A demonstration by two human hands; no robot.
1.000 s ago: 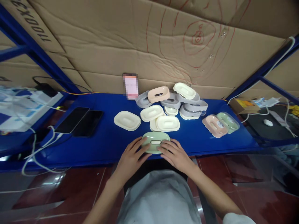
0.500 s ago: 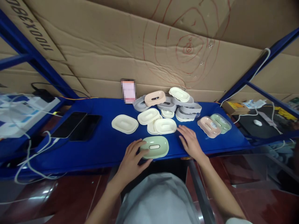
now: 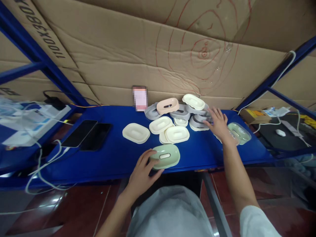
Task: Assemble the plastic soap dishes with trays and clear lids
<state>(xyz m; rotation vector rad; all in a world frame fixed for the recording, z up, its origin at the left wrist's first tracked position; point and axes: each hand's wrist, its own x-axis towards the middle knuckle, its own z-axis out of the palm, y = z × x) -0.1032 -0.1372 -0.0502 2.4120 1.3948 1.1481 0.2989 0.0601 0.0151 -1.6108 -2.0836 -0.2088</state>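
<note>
Right hand (image 3: pixel 218 124) now at grey dishes (image 3: pixel 197 122).
Was beside cream trays (image 3: pixel 178 134) 0.5 s ago; fingers spread, cannot tell if gripping. Left hand (image 3: pixel 142 168) still grasps green dish (image 3: pixel 171 158), near table's (image 3: pixel 98 166) front edge.

Two green soap dishes (image 3: pixel 174 154), one peach soap dish (image 3: pixel 174 105), ≥3 grey soap dishes (image 3: pixel 181 113), ≥6 cream dishes (image 3: pixel 136 133), two dark-screened smartphones (image 3: pixel 80 133) are showing.
</note>
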